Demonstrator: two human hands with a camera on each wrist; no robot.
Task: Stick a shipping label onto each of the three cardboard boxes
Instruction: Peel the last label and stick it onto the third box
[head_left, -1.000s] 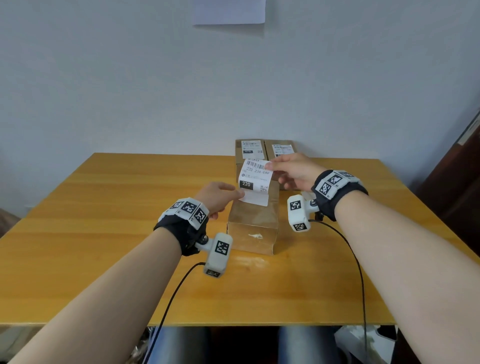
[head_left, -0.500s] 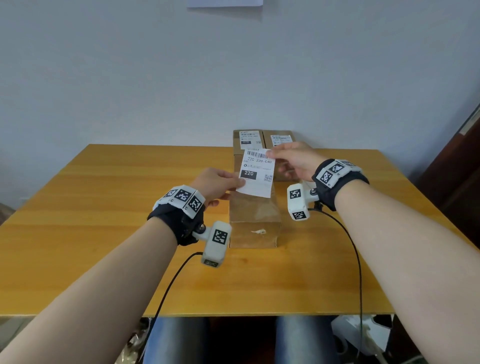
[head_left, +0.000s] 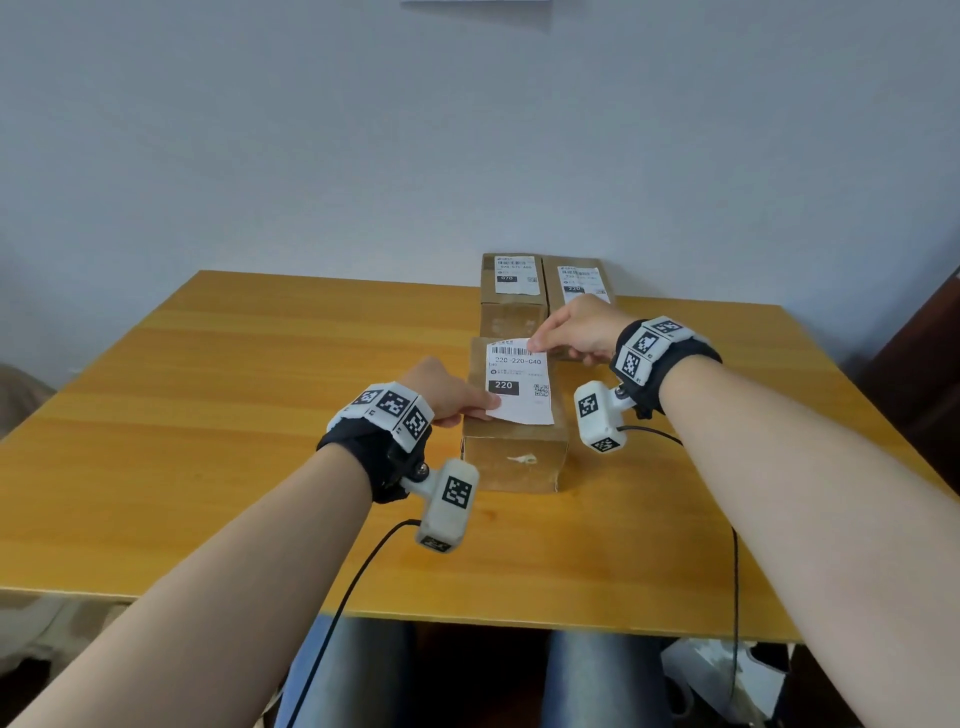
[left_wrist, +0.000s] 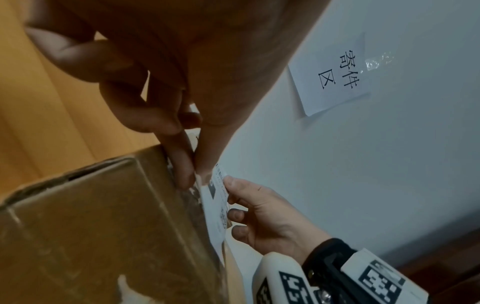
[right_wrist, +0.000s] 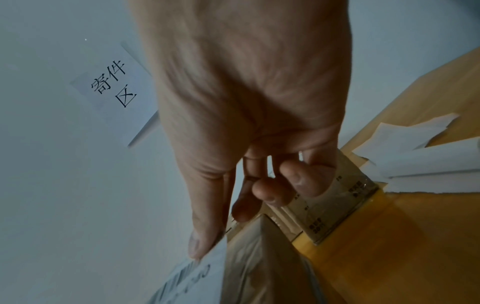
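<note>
Third label going on. Your left hand pinches the near-left corner of the shipping label between thumb and forefinger; your right hand pinches the far-right corner, its other fingers loosely curled. The label is stretched between the two pinches over the top of the near cardboard box, close to the surface — whether any of it has stuck yet I cannot tell. The two far boxes beyond your right pinch already carry labels, so by my read this is the last one.

To do it well: keep the sheet taut between your pinches and square its edges to the box top before anything touches. Set down the edge at your left pinch first, then lower toward the right pinch — that should push air out. Let go of a corner only once it holds, then smooth with flat fingers. Risk: a slack middle sticking early and wrinkling. The table is bearing the box; press straight down so it doesn't slide.
</note>
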